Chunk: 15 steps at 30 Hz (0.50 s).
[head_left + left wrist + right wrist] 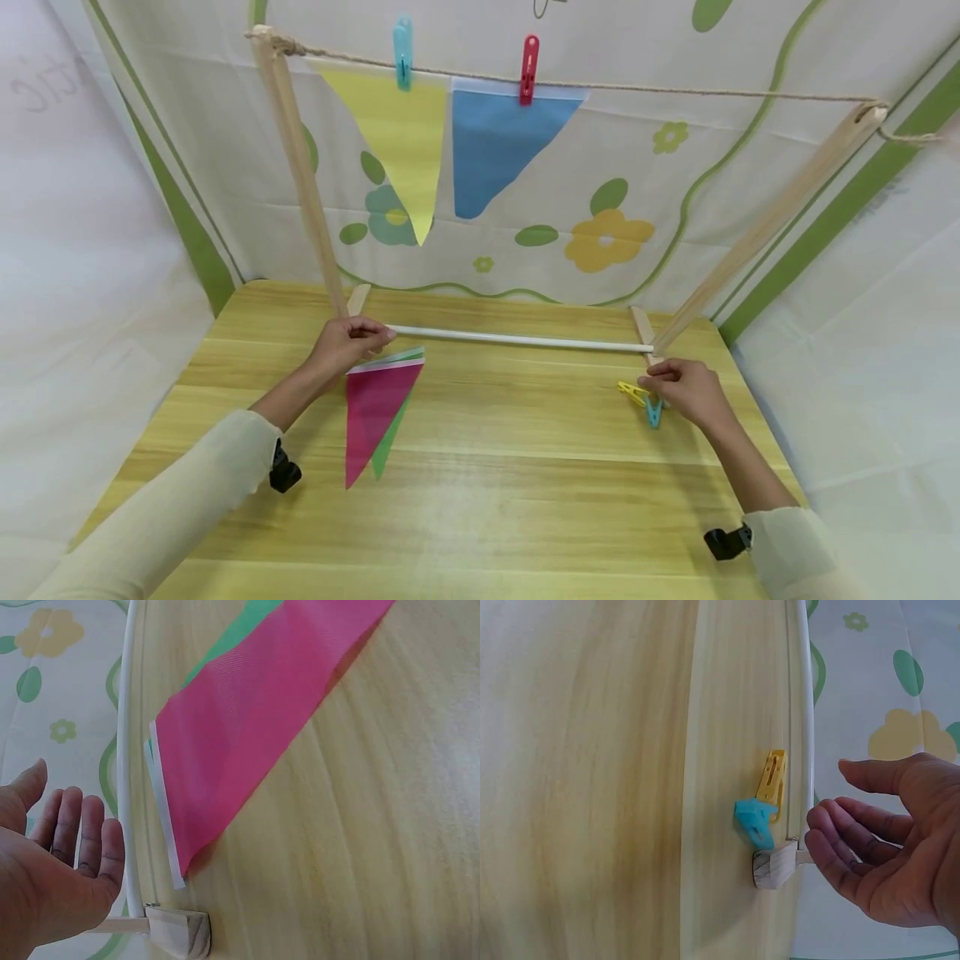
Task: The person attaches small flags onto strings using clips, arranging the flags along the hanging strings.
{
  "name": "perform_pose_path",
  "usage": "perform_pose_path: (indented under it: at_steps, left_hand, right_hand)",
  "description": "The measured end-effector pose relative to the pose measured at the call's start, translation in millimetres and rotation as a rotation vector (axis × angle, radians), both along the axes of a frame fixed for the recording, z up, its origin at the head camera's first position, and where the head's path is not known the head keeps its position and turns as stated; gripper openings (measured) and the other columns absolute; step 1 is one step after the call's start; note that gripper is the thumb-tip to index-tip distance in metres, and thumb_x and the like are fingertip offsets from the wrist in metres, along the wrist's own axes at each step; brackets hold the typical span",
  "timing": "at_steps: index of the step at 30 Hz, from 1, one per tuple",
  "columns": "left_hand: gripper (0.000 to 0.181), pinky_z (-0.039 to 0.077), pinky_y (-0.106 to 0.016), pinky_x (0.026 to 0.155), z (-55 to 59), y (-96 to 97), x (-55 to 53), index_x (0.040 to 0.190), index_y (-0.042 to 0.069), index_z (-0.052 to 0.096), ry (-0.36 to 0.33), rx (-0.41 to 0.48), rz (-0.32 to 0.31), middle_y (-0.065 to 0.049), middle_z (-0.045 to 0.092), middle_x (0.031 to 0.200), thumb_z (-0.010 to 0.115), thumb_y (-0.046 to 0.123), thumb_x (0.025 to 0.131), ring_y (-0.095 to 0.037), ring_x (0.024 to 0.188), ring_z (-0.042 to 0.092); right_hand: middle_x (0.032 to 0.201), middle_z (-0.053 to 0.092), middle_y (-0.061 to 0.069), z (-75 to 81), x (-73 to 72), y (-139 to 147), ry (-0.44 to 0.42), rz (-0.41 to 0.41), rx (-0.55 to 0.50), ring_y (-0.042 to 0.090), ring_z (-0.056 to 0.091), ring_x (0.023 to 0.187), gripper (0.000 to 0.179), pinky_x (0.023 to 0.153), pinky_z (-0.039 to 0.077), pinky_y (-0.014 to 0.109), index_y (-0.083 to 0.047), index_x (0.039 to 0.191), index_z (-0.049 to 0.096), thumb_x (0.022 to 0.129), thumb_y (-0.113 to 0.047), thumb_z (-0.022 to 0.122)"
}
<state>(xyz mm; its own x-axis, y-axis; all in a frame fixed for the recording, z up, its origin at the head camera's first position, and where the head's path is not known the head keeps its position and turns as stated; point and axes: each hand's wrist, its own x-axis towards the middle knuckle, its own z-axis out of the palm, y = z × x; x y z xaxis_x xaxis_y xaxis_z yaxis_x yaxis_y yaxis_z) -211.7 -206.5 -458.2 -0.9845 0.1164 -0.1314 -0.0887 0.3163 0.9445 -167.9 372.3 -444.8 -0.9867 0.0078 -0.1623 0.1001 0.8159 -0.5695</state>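
My left hand (351, 343), fingers loosely bent and holding nothing, hovers over the top edge of a pink pennant (232, 742). Under it a green pennant (390, 440) pokes out on the table. My right hand (686, 387) is likewise bare, its thumb apart from the fingers, near a yellow clothespin (773, 776) and a light blue clothespin (754, 820) that lie together. Higher up, a twine (675, 88) carries a yellow pennant (405, 133) with a blue clothespin (402, 54) on it, and a blue pennant (502, 142) with a red clothespin (528, 71).
Two wooden posts (303, 175) on wooden feet (642, 325) hold the twine at its ends. A white rod (517, 339) runs between them low over the wooden table (510, 517). Behind hangs a flowered cloth (480, 242).
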Motion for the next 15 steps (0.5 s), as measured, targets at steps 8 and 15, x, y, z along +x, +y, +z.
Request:
perform_pose_path:
  at_steps: [8,15]
  left_hand:
    - [0.041,0.064,-0.029,0.092,-7.4,-5.6,3.6,0.133,0.002,0.078,-0.044,-0.084,-0.013,-0.01,0.083,0.125,0.08,0.034,0.109,-0.023,0.113,0.077]
    - [0.036,0.063,-0.028,0.089,-13.8,-8.0,3.0,0.134,-0.001,0.077,-0.059,-0.145,-0.033,-0.014,0.082,0.123,0.081,0.021,0.107,-0.026,0.112,0.074]
  right_hand:
    - [0.116,0.081,0.024,-3.3,7.9,10.7,-0.047,-0.008,0.03,0.037,0.078,0.102,0.052,0.082,0.064,0.046,0.008,0.13,0.075,0.108,-0.039,0.078]
    - [0.12,0.078,0.028,-0.1,10.6,17.0,-0.096,-0.056,0.066,0.038,0.075,0.102,0.056,0.082,0.064,0.048,0.009,0.128,0.076,0.104,-0.041,0.082]
